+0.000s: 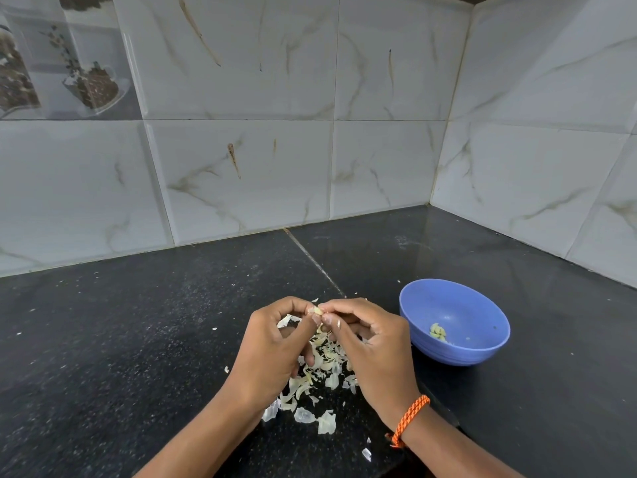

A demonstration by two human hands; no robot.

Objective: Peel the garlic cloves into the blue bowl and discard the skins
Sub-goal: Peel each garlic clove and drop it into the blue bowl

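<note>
Both hands meet above the dark counter. My left hand and my right hand pinch one small pale garlic clove between their fingertips. Below them lies a heap of papery garlic skins on the counter. The blue bowl stands just to the right of my right hand, with a few peeled cloves at its bottom.
The black speckled counter runs back to marble-look tiled walls that meet in a corner at the back right. Stray skin flakes lie near the front edge. An orange cord bracelet is on my right wrist.
</note>
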